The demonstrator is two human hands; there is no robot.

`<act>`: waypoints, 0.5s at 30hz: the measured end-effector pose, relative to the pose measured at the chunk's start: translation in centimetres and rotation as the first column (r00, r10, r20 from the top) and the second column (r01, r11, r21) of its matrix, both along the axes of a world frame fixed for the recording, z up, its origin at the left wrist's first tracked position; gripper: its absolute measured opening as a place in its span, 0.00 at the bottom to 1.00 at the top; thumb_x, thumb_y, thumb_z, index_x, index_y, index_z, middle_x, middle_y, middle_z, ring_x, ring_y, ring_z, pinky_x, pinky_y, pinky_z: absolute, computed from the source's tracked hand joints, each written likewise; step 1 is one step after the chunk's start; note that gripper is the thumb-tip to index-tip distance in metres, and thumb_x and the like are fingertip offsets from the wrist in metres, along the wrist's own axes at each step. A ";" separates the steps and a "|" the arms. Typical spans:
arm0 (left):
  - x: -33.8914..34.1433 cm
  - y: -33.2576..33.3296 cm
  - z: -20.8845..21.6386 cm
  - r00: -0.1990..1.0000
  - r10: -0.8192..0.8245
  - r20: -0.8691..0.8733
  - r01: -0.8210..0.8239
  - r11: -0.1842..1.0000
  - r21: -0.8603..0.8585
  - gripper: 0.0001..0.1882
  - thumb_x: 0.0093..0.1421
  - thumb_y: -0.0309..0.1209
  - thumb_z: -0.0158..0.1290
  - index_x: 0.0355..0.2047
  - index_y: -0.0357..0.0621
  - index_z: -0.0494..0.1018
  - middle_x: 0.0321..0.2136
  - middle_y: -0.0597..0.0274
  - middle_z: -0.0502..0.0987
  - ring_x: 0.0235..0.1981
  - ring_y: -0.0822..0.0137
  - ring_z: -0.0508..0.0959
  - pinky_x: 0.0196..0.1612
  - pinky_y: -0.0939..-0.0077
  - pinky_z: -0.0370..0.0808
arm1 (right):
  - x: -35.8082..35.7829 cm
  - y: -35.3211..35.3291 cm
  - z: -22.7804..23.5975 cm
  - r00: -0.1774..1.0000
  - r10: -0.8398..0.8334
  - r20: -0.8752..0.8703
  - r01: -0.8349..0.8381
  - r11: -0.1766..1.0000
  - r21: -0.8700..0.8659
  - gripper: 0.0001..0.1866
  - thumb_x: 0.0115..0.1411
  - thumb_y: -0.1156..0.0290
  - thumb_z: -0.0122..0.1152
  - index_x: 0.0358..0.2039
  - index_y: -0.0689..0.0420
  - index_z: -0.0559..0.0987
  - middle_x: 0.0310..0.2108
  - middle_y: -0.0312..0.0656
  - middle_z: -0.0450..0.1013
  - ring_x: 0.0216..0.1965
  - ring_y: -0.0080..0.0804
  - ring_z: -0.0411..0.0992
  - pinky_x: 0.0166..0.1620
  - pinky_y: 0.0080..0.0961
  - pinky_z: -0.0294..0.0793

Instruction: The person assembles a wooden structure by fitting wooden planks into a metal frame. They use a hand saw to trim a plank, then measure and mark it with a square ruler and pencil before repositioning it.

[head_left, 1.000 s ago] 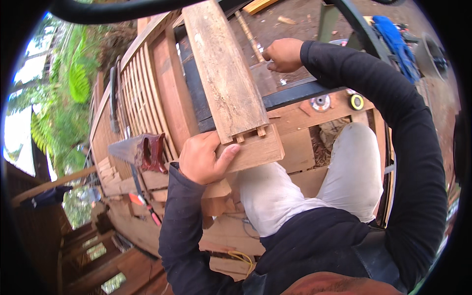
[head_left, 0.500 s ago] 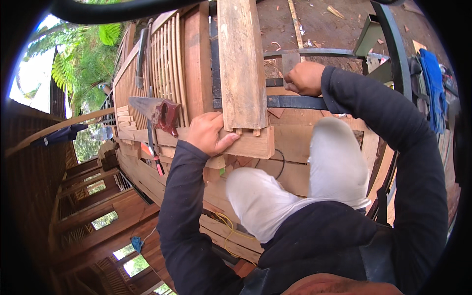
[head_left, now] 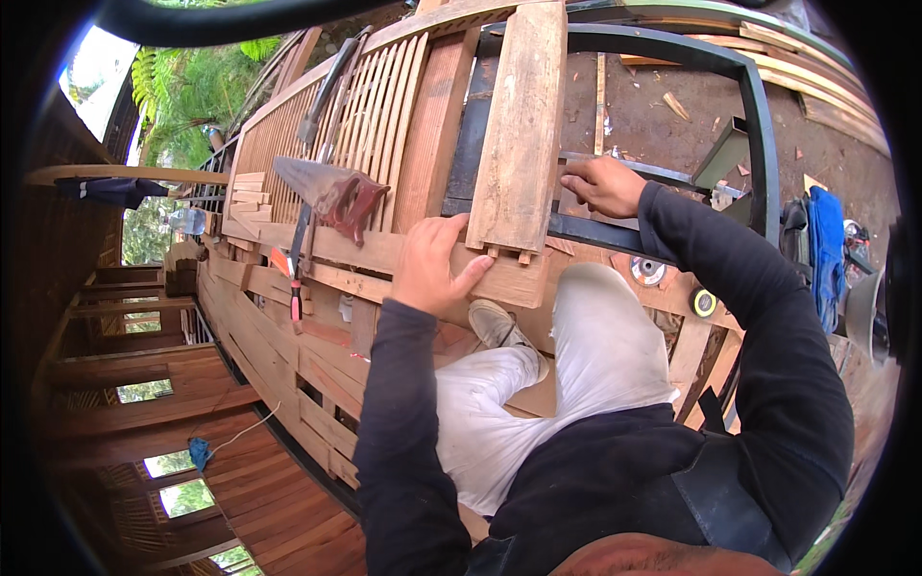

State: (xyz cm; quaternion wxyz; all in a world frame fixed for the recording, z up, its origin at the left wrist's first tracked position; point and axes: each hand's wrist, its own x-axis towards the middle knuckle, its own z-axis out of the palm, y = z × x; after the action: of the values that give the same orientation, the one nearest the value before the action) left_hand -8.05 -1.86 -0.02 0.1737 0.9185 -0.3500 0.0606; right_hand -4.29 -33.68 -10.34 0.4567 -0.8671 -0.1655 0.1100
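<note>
My left hand grips the wooden rail near its right end, thumb stretched along the top. Beside it, a thick weathered board runs away from me, with two small tenons at its near end over the rail. The tenons look partly exposed; how deep they sit is hidden. My right hand hovers at the board's right side, fingers loosely bent and apart, holding nothing I can see. Left of my left hand, a handsaw with a red-brown handle lies on the slatted wooden frame.
A dark metal frame stands at the right under the work. A long dark bar tool and a red-handled tool lie at the left. A tape measure and a round metal disc rest by my right knee. Blue cloth hangs at far right.
My view has shifted, so the work appears lower and tilted. My right hand has come nearer the board, and its fingers have loosened from a fist. The left hand stays on the rail.
</note>
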 end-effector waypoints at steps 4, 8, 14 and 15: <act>-0.8 -0.6 0.2 0.998 0.013 -0.063 -0.014 1.000 -0.011 0.28 0.57 0.42 0.65 0.52 0.34 0.75 0.45 0.45 0.80 0.50 0.46 0.77 0.59 0.51 0.67 | 0.5 -0.2 -0.2 0.929 0.028 -0.369 0.180 0.837 0.517 0.29 0.74 0.48 0.46 0.50 0.65 0.79 0.29 0.46 0.78 0.30 0.31 0.79 0.35 0.31 0.81; -0.4 -0.1 0.5 0.988 0.028 -0.153 -0.035 0.999 -0.041 0.27 0.57 0.45 0.67 0.47 0.34 0.78 0.40 0.49 0.81 0.46 0.50 0.78 0.57 0.57 0.67 | -0.3 0.3 1.1 0.888 0.145 -0.437 0.236 0.673 0.701 0.35 0.73 0.41 0.46 0.52 0.64 0.78 0.32 0.45 0.78 0.30 0.32 0.79 0.39 0.26 0.81; 0.3 -0.1 0.2 0.981 0.003 -0.195 -0.015 0.998 -0.064 0.26 0.57 0.46 0.67 0.45 0.35 0.80 0.36 0.52 0.82 0.41 0.53 0.79 0.51 0.61 0.67 | -0.9 0.7 0.6 0.938 0.246 -0.243 0.000 0.702 0.712 0.27 0.72 0.46 0.54 0.49 0.60 0.79 0.34 0.38 0.79 0.36 0.24 0.78 0.43 0.23 0.76; 0.3 -0.1 0.2 0.984 -0.002 -0.180 -0.010 0.998 -0.066 0.26 0.56 0.46 0.67 0.45 0.36 0.80 0.35 0.53 0.82 0.40 0.53 0.78 0.51 0.61 0.67 | -1.1 1.1 0.4 0.943 0.252 -0.219 -0.017 0.691 0.723 0.25 0.72 0.48 0.55 0.49 0.60 0.80 0.34 0.37 0.79 0.36 0.23 0.78 0.43 0.23 0.76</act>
State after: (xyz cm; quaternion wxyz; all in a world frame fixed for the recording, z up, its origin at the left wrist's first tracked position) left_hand -7.79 -1.99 0.16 0.2351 0.9146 -0.3287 -0.0107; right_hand -5.38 -32.61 -9.92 0.7660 -0.5811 -0.1872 0.2015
